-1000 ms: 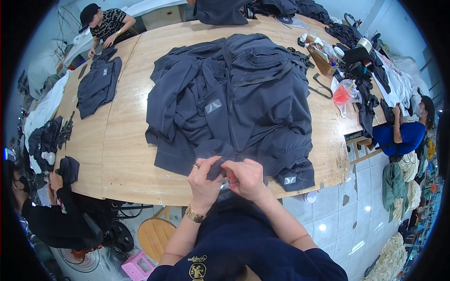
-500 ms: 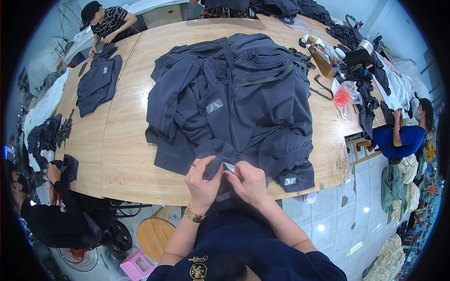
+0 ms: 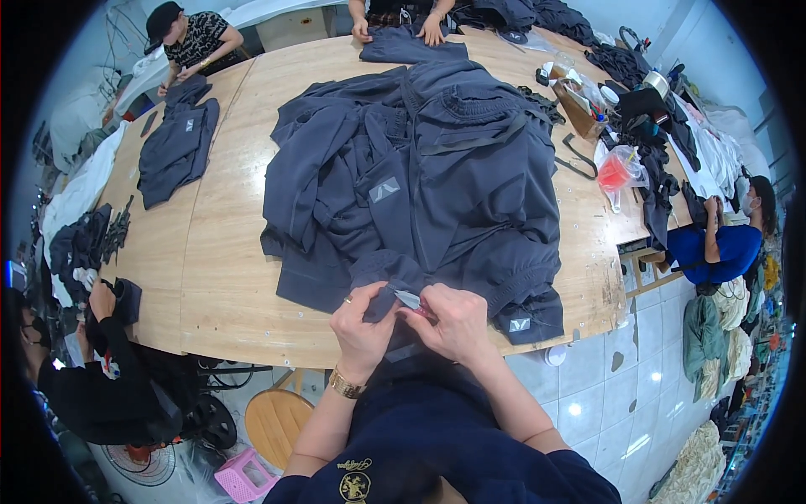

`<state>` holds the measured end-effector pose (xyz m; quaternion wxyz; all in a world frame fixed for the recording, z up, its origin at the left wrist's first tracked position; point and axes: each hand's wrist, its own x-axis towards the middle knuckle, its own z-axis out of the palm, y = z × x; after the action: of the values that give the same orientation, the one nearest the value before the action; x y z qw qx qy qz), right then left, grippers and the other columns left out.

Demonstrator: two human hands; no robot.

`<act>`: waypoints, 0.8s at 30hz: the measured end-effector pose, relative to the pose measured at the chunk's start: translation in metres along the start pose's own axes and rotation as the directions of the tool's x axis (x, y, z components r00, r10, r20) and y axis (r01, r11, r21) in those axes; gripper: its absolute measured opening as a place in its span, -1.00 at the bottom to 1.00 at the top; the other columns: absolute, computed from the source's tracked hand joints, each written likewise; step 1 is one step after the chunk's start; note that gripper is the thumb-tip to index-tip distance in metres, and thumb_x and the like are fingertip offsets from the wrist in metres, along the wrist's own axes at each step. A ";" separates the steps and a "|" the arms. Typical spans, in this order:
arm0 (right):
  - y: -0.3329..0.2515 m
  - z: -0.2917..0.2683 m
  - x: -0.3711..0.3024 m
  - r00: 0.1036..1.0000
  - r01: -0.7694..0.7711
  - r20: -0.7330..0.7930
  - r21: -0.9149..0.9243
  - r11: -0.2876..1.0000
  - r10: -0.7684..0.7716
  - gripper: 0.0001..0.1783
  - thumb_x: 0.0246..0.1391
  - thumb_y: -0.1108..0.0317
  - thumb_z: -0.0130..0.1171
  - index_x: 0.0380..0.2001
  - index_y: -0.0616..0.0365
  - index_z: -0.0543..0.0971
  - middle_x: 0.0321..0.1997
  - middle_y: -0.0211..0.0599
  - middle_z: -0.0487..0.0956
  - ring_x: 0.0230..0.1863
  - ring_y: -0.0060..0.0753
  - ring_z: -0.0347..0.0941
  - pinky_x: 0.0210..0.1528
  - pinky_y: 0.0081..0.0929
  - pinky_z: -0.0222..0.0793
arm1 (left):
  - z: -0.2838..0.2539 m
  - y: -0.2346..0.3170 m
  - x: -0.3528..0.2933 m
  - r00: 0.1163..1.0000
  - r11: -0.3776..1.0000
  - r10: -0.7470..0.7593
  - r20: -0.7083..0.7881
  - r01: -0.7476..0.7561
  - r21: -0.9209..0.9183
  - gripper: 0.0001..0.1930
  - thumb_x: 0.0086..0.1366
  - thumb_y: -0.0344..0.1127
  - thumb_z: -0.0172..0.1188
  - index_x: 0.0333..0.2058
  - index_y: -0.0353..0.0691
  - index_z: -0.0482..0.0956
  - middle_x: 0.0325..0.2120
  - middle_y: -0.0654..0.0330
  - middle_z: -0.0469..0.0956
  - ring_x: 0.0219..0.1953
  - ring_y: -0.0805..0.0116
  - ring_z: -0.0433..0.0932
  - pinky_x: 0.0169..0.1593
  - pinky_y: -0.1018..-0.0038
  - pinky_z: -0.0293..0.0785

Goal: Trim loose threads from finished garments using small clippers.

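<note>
A heap of dark grey pants [image 3: 470, 185] with gathered waistbands and small light patches lies on the wooden table in front of me. At its near edge, my left hand [image 3: 363, 323] is closed on a fold of dark grey garment [image 3: 382, 304], pinching it between thumb and fingers. Close beside it on the right, my right hand [image 3: 453, 322] is closed around small thread snips [image 3: 408, 299]. Their pointed silver blades reach toward the pinched cloth, and a reddish bit shows at the fingers. Most of the snips is hidden in the palm.
The wooden table [image 3: 227, 277] reaches across to other people at its far and left sides. Folded dark garments [image 3: 178, 151] lie at the left. A red drink in a plastic bag [image 3: 617, 170] and clutter stand at the right. A round stool [image 3: 280, 427] is below the near edge.
My right hand has turned slightly over the snips, its knuckles a little higher; both hands stay near the same spot. Across the table, a person has laid down a dark garment, hands on it.
</note>
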<state>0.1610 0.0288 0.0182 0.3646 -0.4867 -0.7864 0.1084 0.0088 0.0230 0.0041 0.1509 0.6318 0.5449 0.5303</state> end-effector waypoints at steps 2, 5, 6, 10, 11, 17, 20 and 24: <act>0.000 -0.004 0.000 0.999 -0.040 0.025 0.012 0.999 0.040 -0.60 -0.07 0.04 0.28 -0.59 0.11 0.40 -0.66 -0.33 0.42 -0.67 -0.29 0.41 -0.64 -0.43 0.24 | -0.001 0.003 0.000 0.999 0.999 -0.049 0.020 0.049 0.003 -0.80 -0.05 -0.52 0.32 -0.39 -0.32 0.57 -0.49 0.08 0.59 -0.47 0.20 0.59 -0.38 0.45 0.44; 0.005 -0.006 -0.003 0.991 -0.119 0.075 0.099 0.988 0.112 -0.59 -0.06 0.04 0.28 -0.54 0.15 0.40 -0.63 -0.28 0.45 -0.64 -0.24 0.43 -0.61 -0.40 0.28 | 0.000 0.004 0.001 0.998 0.998 -0.055 0.020 0.055 -0.002 -0.83 -0.03 -0.49 0.35 -0.41 -0.32 0.57 -0.53 0.08 0.58 -0.50 0.24 0.57 -0.40 0.47 0.42; 0.007 -0.006 -0.004 0.985 -0.159 0.101 0.173 0.972 0.143 -0.58 -0.05 0.04 0.28 -0.52 0.16 0.39 -0.61 -0.24 0.46 -0.62 -0.21 0.45 -0.60 -0.37 0.30 | -0.001 0.004 0.001 0.998 0.999 -0.055 0.020 0.055 -0.002 -0.83 -0.03 -0.49 0.35 -0.41 -0.32 0.57 -0.53 0.08 0.58 -0.50 0.24 0.57 -0.40 0.47 0.42; 0.003 -0.004 -0.010 0.977 -0.204 0.113 0.267 0.942 0.180 -0.59 -0.02 0.08 0.27 -0.51 0.19 0.38 -0.59 -0.19 0.46 -0.60 -0.16 0.44 -0.58 -0.33 0.32 | -0.002 0.003 0.000 0.996 0.997 -0.078 0.046 0.078 0.007 -0.83 -0.02 -0.43 0.37 -0.44 -0.29 0.56 -0.56 0.11 0.57 -0.53 0.23 0.56 -0.43 0.45 0.41; 0.003 -0.002 -0.011 0.983 -0.179 0.092 0.245 0.953 0.161 -0.61 0.01 0.10 0.25 -0.50 0.19 0.38 -0.58 -0.19 0.45 -0.60 -0.14 0.44 -0.58 -0.33 0.33 | -0.002 0.003 0.000 0.996 0.997 -0.073 0.053 0.072 0.016 -0.83 -0.01 -0.40 0.37 -0.44 -0.27 0.57 -0.55 0.12 0.57 -0.52 0.19 0.56 -0.43 0.43 0.43; 0.001 0.004 -0.011 0.996 -0.076 0.063 0.094 0.993 0.070 -0.65 0.07 0.11 0.18 -0.50 0.17 0.38 -0.57 -0.25 0.41 -0.63 -0.15 0.42 -0.62 -0.36 0.33 | -0.002 0.005 0.001 0.995 0.997 -0.076 0.072 0.074 0.018 -0.84 -0.03 -0.43 0.35 -0.44 -0.26 0.56 -0.54 0.12 0.57 -0.50 0.16 0.56 -0.41 0.41 0.43; 0.001 0.005 -0.011 0.997 -0.049 0.055 0.043 0.998 0.047 -0.64 0.07 0.08 0.17 -0.51 0.16 0.39 -0.57 -0.27 0.40 -0.64 -0.18 0.42 -0.64 -0.38 0.33 | -0.003 0.003 0.000 0.996 0.998 -0.051 0.076 0.048 0.040 -0.82 -0.05 -0.45 0.35 -0.43 -0.26 0.55 -0.52 0.12 0.57 -0.49 0.15 0.57 -0.40 0.40 0.43; 0.000 0.003 -0.009 0.998 -0.027 0.054 0.005 1.000 0.026 -0.63 0.06 0.06 0.17 -0.52 0.14 0.40 -0.58 -0.29 0.41 -0.67 -0.21 0.41 -0.66 -0.40 0.32 | -0.002 0.002 -0.001 0.997 0.999 -0.039 0.072 0.038 0.023 -0.81 -0.06 -0.46 0.35 -0.42 -0.26 0.55 -0.52 0.11 0.57 -0.48 0.14 0.57 -0.40 0.40 0.44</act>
<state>0.1613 0.0216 0.0115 0.3434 -0.4929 -0.7890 0.1286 0.0083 0.0204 0.0061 0.1739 0.6415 0.5569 0.4981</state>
